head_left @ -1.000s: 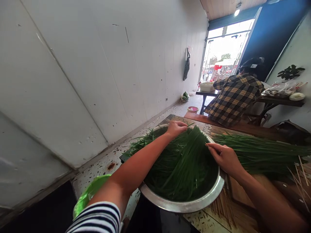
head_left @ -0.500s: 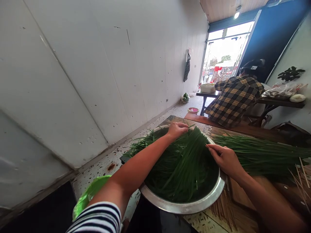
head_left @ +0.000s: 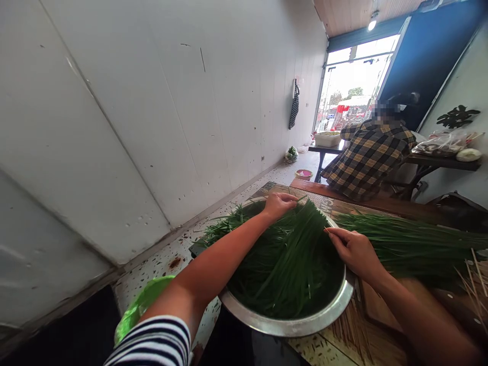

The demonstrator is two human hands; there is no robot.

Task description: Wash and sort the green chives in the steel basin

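A row of long green chives (head_left: 301, 249) hangs side by side over a wide metal bowl (head_left: 290, 328), their upper ends lined up between my two hands. My left hand (head_left: 280, 205) is closed in a pinch on a chive at the left end of the row. On the other side, my right hand (head_left: 353, 249) pinches the end of a thin wooden skewer (head_left: 326, 230), which seems to run through the row; most of it is hidden by the chives. More chives fill the bowl below and at its left.
Loose chives (head_left: 404, 241) lie on the table at right. Bare skewers (head_left: 354, 325) lie beside the bowl and at the far right, near a wooden board (head_left: 381, 305). A green-lined bin (head_left: 143, 300) stands at lower left. A person in a plaid shirt (head_left: 371, 157) sits ahead.
Almost nothing differs. The view has shifted very slightly, and both hands keep their places at the row of chives.
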